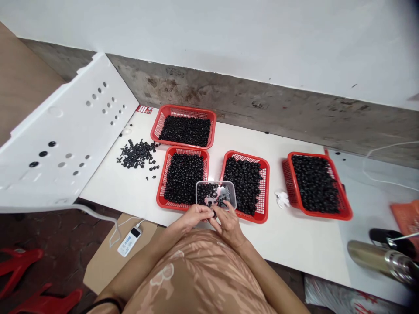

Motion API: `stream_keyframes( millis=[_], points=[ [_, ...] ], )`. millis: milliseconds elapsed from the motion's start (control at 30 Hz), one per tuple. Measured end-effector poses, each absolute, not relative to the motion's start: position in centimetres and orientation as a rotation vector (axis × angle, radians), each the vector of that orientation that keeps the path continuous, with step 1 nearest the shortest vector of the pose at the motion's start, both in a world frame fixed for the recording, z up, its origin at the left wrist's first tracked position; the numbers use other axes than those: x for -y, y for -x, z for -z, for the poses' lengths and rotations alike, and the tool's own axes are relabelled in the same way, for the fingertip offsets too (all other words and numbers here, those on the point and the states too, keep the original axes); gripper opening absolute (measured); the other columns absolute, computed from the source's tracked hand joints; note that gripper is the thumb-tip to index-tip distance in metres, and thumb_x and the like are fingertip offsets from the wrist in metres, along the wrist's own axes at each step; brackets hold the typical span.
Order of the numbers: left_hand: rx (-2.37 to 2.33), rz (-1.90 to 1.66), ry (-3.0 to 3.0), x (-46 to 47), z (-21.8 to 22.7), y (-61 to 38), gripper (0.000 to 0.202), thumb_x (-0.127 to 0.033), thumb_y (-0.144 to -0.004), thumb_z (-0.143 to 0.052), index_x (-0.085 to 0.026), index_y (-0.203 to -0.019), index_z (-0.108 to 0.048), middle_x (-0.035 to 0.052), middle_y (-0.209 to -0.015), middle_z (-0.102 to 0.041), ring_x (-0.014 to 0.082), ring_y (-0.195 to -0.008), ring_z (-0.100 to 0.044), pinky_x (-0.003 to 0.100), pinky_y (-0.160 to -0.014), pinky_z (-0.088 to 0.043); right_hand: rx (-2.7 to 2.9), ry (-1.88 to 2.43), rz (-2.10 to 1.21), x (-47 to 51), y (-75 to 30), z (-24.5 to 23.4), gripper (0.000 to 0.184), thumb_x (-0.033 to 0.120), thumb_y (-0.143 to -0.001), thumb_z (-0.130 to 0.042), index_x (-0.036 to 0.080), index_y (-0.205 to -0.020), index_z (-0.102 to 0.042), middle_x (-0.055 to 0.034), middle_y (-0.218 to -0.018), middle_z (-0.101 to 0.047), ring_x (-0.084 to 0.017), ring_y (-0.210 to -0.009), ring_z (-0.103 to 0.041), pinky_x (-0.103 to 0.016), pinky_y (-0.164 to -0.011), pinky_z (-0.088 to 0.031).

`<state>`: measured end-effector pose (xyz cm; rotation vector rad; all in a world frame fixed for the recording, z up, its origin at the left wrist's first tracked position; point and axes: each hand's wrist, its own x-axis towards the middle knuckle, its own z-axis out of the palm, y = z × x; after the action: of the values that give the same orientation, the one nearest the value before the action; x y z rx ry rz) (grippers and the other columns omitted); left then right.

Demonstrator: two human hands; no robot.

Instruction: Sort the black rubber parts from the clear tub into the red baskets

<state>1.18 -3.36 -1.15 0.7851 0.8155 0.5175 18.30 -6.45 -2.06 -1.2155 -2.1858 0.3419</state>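
Observation:
My left hand [193, 218] grips the near rim of a small clear plastic box [216, 195] holding loose black parts, possibly rubber or plastic. My right hand [229, 226] is curled against the same rim, with a small black part [214, 213] by the fingertips. What those fingers hold is hidden. Behind the box stand several red mesh baskets heaped with similar black parts, the nearest being the front-left red basket [181, 176] and the middle red basket [245, 185]. The box overlaps both rims.
The white table [108, 183] also bears a back red basket [183, 126], a right red basket [316, 185], a loose black pile [137, 153] and a white tissue [282, 199]. A perforated white board [65, 131] leans at left. A steel flask [381, 260] lies at lower right.

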Motion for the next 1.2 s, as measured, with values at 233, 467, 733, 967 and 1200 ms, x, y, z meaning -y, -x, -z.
stream_keyframes(
  millis=[233,467,733,967,1200],
  points=[
    [-0.879,-0.500,-0.920,3.6,2.1,-1.9,0.030,-0.042,-0.076,-0.066,-0.013,-0.073,-0.073,0.0055,-0.073,-0.070,0.0175,-0.071,-0.059,0.028,-0.073,-0.043,2.279,1.164,-0.338,6.9,-19.2,2.5,0.028,0.016,-0.092,-0.048,0.015,-0.120,-0.052,-0.0074,-0.094,-0.072,-0.015,-0.079,-0.068,-0.045,-0.100,-0.039],
    [-1.231,-0.678,-0.768,2.4,3.5,-0.9,0.039,-0.044,-0.067,-0.072,-0.012,-0.089,-0.070,0.0075,-0.080,-0.069,0.0144,-0.068,-0.058,0.024,-0.065,-0.044,1.975,1.670,0.040,3.2,-25.3,2.1,0.037,0.034,-0.089,-0.056,0.014,-0.120,-0.057,-0.0121,-0.104,-0.070,-0.019,-0.087,-0.067,-0.040,-0.094,-0.039],
    [-1.343,-0.810,-0.708,1.7,5.1,-0.3,0.030,-0.037,-0.065,-0.072,-0.012,-0.082,-0.068,0.0044,-0.075,-0.067,0.0108,-0.060,-0.055,0.023,-0.061,-0.042,2.154,1.854,-0.582,0.9,-22.7,3.9,0.029,0.025,-0.094,-0.042,0.018,-0.099,-0.069,-0.0076,-0.097,-0.067,-0.016,-0.088,-0.061,-0.024,-0.079,-0.045],
    [-1.356,-0.804,-0.698,1.8,5.6,-0.3,0.027,-0.032,-0.065,-0.073,-0.012,-0.083,-0.068,0.0036,-0.071,-0.066,0.0109,-0.060,-0.056,0.022,-0.059,-0.042,2.657,1.729,-1.047,-0.6,-18.4,6.0,0.032,0.015,-0.089,-0.044,0.023,-0.109,-0.068,-0.0074,-0.103,-0.067,-0.017,-0.087,-0.064,-0.022,-0.074,-0.042],
    [-1.362,-0.801,-0.783,1.9,5.9,-0.4,0.022,-0.030,-0.068,-0.068,-0.013,-0.083,-0.067,0.0014,-0.068,-0.063,0.0111,-0.060,-0.056,0.023,-0.061,-0.043,2.803,1.697,-1.095,-1.7,-18.1,6.8,0.032,0.015,-0.092,-0.040,0.018,-0.104,-0.069,-0.0133,-0.102,-0.067,-0.021,-0.091,-0.065,-0.027,-0.079,-0.044]
  ],
)
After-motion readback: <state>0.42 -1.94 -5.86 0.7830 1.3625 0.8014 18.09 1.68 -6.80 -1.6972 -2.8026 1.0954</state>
